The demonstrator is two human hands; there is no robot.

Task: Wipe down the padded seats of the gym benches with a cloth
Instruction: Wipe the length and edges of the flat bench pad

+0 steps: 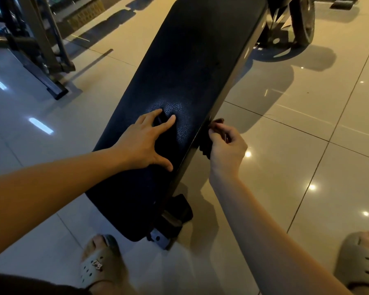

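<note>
Cloth [205,145] in R hand [227,146], bench [190,60] edge

The left hand [145,141] lies flat on the long black padded bench seat [190,60], fingers straight and spread, its bare forearm reaching in from the seat's left. The right hand [226,145] is at the seat's right edge, fingers curled, pinching a dark crumpled cloth [203,149].

The bench [190,71] runs from 6 toward 12 o'clock. The left hand [145,141] rests on it. The right hand [226,145] holds the cloth [205,149] at the bench's 3 o'clock edge. A rack [41,50] stands at 10, a wheel [303,22] at 1.
</note>
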